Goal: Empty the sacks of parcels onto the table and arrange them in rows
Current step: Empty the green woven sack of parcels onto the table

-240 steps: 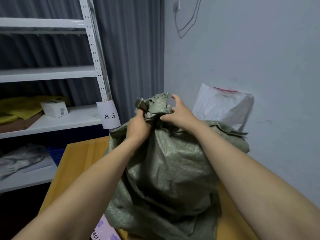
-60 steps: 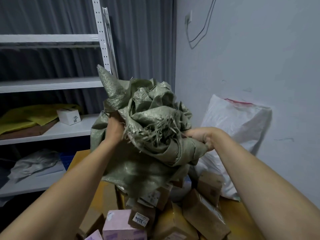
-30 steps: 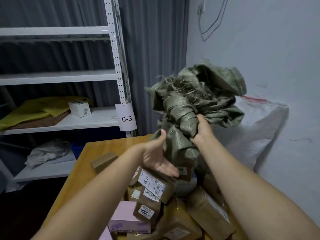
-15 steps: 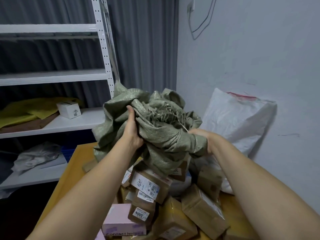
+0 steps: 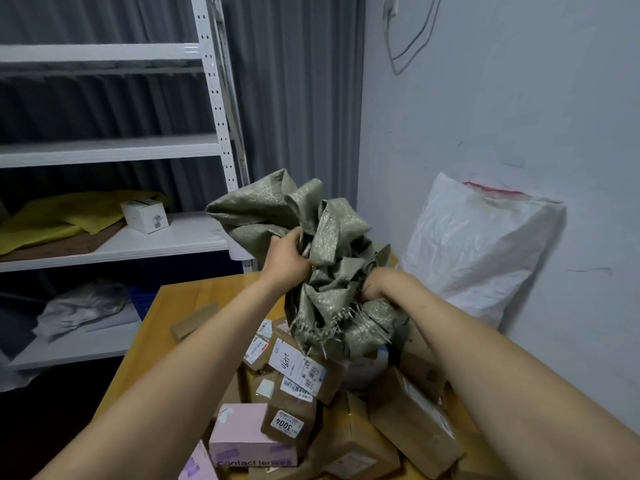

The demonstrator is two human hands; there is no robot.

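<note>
A crumpled green woven sack (image 5: 325,268) hangs bunched above the wooden table (image 5: 180,306). My left hand (image 5: 285,259) grips its upper left folds and my right hand (image 5: 381,284) grips its right side lower down. Under the sack lies a heap of several parcels: brown taped boxes (image 5: 412,417) with white labels, one marked 3004 (image 5: 287,424), and a pink box (image 5: 242,434) reading "Contact lenses". A full white sack (image 5: 474,244) leans on the wall at the table's far right.
White metal shelving (image 5: 114,150) stands to the left with a small white box (image 5: 144,215), yellow cloth and a grey bag on it. A flat brown parcel (image 5: 194,319) lies alone on the table's left part. The grey wall closes the right side.
Both hands have kept bundling the emptied green sack, which is now more tightly crumpled and slightly lower over the parcel heap. The parcels have not moved.
</note>
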